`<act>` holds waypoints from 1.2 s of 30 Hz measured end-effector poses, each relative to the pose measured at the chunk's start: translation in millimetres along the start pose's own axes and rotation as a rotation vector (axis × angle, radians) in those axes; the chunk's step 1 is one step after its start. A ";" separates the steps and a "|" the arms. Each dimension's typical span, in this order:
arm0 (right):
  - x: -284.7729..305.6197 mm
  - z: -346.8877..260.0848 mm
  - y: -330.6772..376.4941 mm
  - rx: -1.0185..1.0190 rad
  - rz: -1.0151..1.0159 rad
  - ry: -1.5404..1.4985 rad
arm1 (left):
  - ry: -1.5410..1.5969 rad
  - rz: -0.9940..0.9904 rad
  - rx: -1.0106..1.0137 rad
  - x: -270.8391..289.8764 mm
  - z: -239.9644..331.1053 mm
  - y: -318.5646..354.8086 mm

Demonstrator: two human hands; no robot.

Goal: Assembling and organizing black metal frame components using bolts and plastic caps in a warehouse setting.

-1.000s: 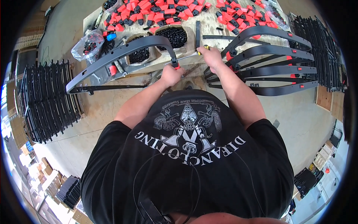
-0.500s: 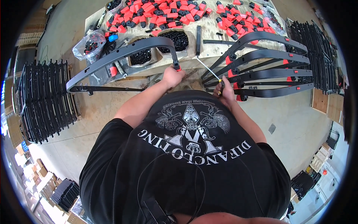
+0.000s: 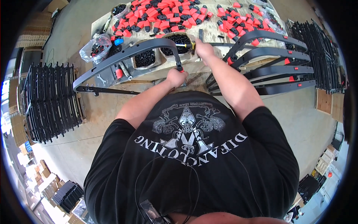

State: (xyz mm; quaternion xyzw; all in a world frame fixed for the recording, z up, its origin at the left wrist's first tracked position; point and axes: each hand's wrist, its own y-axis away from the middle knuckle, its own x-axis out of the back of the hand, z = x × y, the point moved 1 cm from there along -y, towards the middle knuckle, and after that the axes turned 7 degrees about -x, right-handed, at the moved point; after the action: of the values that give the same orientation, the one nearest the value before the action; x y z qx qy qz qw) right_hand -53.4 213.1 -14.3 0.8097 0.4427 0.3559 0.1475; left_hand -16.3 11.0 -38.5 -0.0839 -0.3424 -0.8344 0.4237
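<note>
My left hand (image 3: 177, 78) is closed round the end of a long, curved black metal frame (image 3: 121, 53), near a red-and-black end piece (image 3: 180, 69). The frame arches away to the left and bends back low. In my right hand (image 3: 204, 49) is a screwdriver (image 3: 191, 46) with a yellow-and-black handle. Its shaft points left, close to the frame's bent end and above an open bag (image 3: 187, 57) of small black parts. Whether the tip touches the frame I cannot tell.
Piles of red-and-black end pieces (image 3: 160, 16) cover the back of the wooden table (image 3: 209, 26). Several similar curved frames (image 3: 276, 69) lean at the right. Stacked black frames (image 3: 52, 100) stand at the left. A wrench (image 3: 101, 78) lies near the table's left corner.
My right hand has moved up and left with the screwdriver, from beside the right-hand frames to the held frame's end. My left hand keeps its grip, nearly in place.
</note>
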 end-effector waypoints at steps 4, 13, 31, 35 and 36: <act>18.8 41.0 20.5 -0.202 -0.323 -0.378 | -0.006 0.011 0.047 4.2 5.5 5.2; 40.3 86.3 67.0 -0.276 -0.543 -0.783 | 0.131 0.026 0.049 -0.9 -0.1 4.6; -6.6 51.9 72.9 -0.107 -0.645 -0.587 | 0.270 0.002 0.011 -8.8 -6.1 -1.6; -5.9 55.5 67.3 -0.146 -0.749 -0.684 | 0.289 0.005 0.033 -6.1 1.6 2.3; -5.8 56.6 66.1 -0.149 -0.779 -0.692 | 0.259 -0.004 0.029 -5.2 -1.5 0.0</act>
State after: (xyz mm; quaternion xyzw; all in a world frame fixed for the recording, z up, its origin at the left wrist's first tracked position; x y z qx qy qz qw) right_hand 25.0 175.4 -20.2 0.6426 0.6099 0.0171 0.4635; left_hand -12.8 13.4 -41.8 0.0316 -0.2970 -0.8339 0.4640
